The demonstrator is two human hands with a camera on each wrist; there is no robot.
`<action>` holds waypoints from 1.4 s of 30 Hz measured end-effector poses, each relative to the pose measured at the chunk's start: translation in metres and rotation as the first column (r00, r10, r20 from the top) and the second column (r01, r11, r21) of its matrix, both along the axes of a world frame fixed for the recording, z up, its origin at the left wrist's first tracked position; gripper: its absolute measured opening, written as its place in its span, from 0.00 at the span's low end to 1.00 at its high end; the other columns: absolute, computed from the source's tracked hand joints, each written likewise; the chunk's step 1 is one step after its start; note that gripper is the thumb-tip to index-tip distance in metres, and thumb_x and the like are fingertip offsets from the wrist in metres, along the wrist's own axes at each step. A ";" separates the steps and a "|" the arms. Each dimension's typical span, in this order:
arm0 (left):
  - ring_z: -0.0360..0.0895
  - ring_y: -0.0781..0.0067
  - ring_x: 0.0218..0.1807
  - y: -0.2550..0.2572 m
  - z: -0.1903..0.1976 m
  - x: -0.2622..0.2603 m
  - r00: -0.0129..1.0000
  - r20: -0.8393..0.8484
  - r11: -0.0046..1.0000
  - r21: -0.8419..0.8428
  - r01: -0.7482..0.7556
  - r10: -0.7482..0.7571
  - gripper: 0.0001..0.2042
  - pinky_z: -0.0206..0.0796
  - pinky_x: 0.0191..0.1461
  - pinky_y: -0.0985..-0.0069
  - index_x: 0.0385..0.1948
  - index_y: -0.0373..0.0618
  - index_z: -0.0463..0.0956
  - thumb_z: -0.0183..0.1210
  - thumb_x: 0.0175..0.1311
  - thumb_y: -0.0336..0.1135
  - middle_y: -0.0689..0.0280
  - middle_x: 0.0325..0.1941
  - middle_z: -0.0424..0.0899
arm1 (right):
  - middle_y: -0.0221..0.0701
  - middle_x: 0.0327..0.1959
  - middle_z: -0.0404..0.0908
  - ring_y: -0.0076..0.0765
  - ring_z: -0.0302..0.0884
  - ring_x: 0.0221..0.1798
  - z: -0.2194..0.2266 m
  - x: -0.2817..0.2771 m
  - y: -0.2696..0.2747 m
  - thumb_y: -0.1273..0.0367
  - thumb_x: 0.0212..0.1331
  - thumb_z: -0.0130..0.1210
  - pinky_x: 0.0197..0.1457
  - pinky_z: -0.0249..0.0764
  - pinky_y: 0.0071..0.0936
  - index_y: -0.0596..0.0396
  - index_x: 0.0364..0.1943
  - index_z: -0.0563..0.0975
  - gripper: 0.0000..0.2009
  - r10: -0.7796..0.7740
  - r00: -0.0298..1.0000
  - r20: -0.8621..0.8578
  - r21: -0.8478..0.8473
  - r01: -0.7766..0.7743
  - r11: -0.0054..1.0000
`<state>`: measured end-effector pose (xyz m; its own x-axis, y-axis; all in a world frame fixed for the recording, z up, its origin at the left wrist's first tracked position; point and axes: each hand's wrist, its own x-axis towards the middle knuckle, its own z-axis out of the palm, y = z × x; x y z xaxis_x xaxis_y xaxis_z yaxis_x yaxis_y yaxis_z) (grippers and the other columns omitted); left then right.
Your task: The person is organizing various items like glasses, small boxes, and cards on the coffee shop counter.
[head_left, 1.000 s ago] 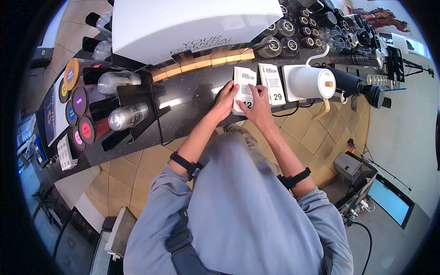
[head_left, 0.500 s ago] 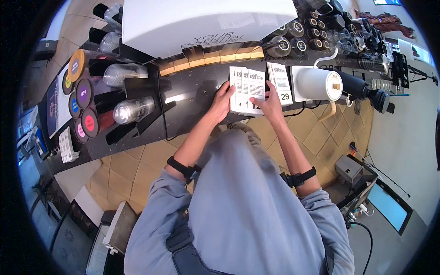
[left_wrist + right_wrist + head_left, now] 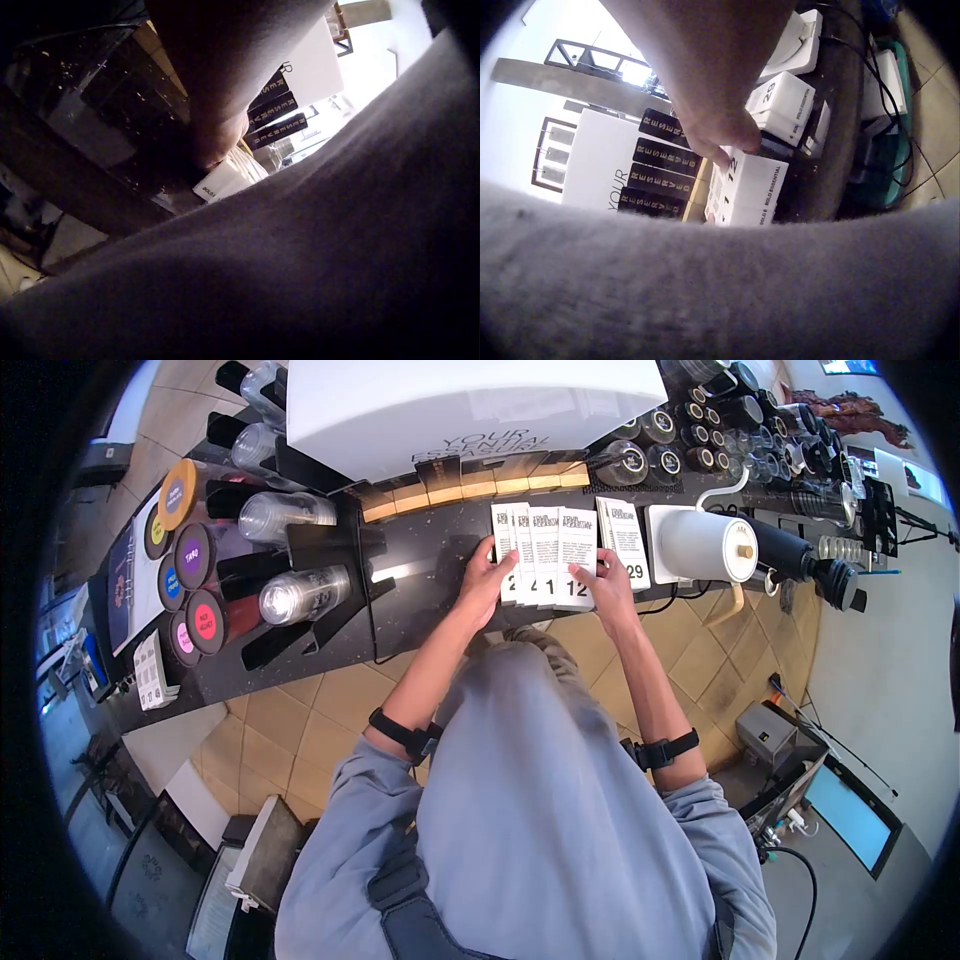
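Several white printed cards point(image 3: 545, 565) stand fanned out side by side in the head view, the rightmost showing 12. The left hand point(image 3: 484, 588) grips their left edge, its thumb on the front. At the right edge, the right hand point(image 3: 611, 594) pinches the card numbered 12, thumb on its face. A second white stack point(image 3: 625, 540), marked 29, stands just right of that hand. In the right wrist view, the right hand point(image 3: 720, 124) covers part of the cards point(image 3: 754, 191). The left wrist view shows the left hand point(image 3: 219, 135) above card ends point(image 3: 225, 180); its fingertips are hidden.
A white kettle point(image 3: 705, 545) stands right of the stacks. Behind the cards are wooden blocks point(image 3: 480, 482) with black signs and a large white box point(image 3: 470, 405). Clear cups point(image 3: 300, 597) and colored-lid jars point(image 3: 203, 620) lie at left. A dark counter edge point(image 3: 340, 657) runs in front.
The cards, stacked together a second ago, have spread leftward into a fan. The hands have moved apart, each at one side of it. The view has shifted slightly.
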<state>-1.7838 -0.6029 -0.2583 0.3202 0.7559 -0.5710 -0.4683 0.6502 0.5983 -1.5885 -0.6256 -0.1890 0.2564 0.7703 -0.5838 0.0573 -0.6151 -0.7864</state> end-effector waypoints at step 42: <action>0.78 0.78 0.50 -0.007 -0.009 -0.022 0.993 -0.106 0.998 0.016 -0.053 0.055 0.16 0.72 0.51 0.79 0.58 0.41 0.71 0.50 0.76 0.38 0.64 0.51 0.82 | 0.38 0.51 0.79 0.30 0.76 0.53 -0.018 -0.024 -0.023 0.75 0.62 0.59 0.56 0.73 0.28 0.62 0.61 0.64 0.24 -0.103 0.954 -0.282 -0.018 0.102 0.995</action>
